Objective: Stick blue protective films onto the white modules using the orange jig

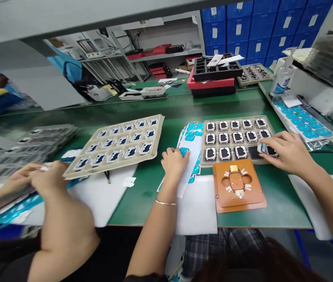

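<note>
My right hand (289, 152) pinches a small white-framed watch case (262, 148) between thumb and fingers, over the right front of a clear plastic tray (204, 161). White-rimmed cases with dark centres (237, 137) sit in rows in that tray; one front pocket (253, 152) shows only dark. My left hand (173, 161) has its fingers curled on a sheet of blue stickers (195, 135), the fingertips by one blue sticker (184, 150). Between my hands, before the tray, lies an orange-brown fixture (220, 199) with a shaped recess and small white pieces around it.
At left a co-worker's hands (47, 176) work beside a tilted beige tray (157, 143) of similar cases. A pump bottle (282, 80) and a bagged blue sticker sheet (304, 121) are at right. Black and red trays (213, 82) stand behind; white foam (197, 211) lies at the front edge.
</note>
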`<state>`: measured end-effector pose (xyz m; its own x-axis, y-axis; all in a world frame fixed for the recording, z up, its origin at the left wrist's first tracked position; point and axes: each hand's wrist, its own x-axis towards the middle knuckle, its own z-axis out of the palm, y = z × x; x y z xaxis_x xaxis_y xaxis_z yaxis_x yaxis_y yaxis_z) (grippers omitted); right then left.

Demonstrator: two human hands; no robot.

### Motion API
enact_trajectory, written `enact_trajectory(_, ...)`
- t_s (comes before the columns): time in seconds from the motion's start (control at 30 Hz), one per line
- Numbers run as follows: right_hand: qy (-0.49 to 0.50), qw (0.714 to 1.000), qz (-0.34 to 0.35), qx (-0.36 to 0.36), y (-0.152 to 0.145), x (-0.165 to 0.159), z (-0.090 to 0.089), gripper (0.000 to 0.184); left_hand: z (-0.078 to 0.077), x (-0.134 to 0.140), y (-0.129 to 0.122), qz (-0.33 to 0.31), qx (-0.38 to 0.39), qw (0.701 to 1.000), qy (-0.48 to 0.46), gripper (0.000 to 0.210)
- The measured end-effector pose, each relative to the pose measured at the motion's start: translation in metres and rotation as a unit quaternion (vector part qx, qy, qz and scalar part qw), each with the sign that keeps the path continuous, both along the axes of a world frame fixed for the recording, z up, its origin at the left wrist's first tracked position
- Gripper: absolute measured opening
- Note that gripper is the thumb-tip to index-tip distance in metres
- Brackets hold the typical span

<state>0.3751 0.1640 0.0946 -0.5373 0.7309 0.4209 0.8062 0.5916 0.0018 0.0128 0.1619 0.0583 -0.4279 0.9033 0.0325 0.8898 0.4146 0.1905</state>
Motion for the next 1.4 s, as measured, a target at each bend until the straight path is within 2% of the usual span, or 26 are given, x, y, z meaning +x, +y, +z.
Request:
enact_trajectory(0.1, -0.027, 0.999, 0.008, -0.020, 0.005, -0.004, -0.015, 0.031, 0.003, 0.003, 0.000, 0.004, -0.002, 1.000, -0.006, 0.042)
enact_trajectory(0.2, -0.030, 0.999, 0.008, -0.028, 0.006, -0.006, -0.022, 0.031, 0.008, 0.005, -0.001, 0.007, 0.011, 1.000, -0.021, 0.045)
enact_trajectory(0.37, 0.001, 1.000, 0.003, -0.030, 0.010, 0.007, -0.011, 0.038, 0.014, 0.007, -0.004, -0.006, 0.041, 0.998, -0.056, 0.055)
enact_trajectory(0.6, 0.010, 0.996, -0.055, -0.066, 0.013, 0.033, 0.007, 0.047, 0.015, 0.005, -0.004, -0.007, 0.074, 0.994, -0.075, 0.041)
enact_trajectory(0.97, -0.034, 0.985, -0.096, -0.140, 0.008, 0.028, 0.017, 0.045, 0.012, 0.005, -0.004, -0.012, 0.094, 0.992, -0.085, 0.033)
enact_trajectory(1.2, -0.032, 0.984, -0.093, -0.146, 0.009, 0.029, 0.014, 0.045, 0.010, 0.004, -0.004, -0.011, 0.097, 0.992, -0.081, 0.033)
enact_trajectory(1.4, -0.038, 0.990, -0.047, -0.129, 0.016, 0.032, 0.000, 0.041, 0.009, 0.004, -0.004, -0.008, 0.100, 0.991, -0.083, 0.034)
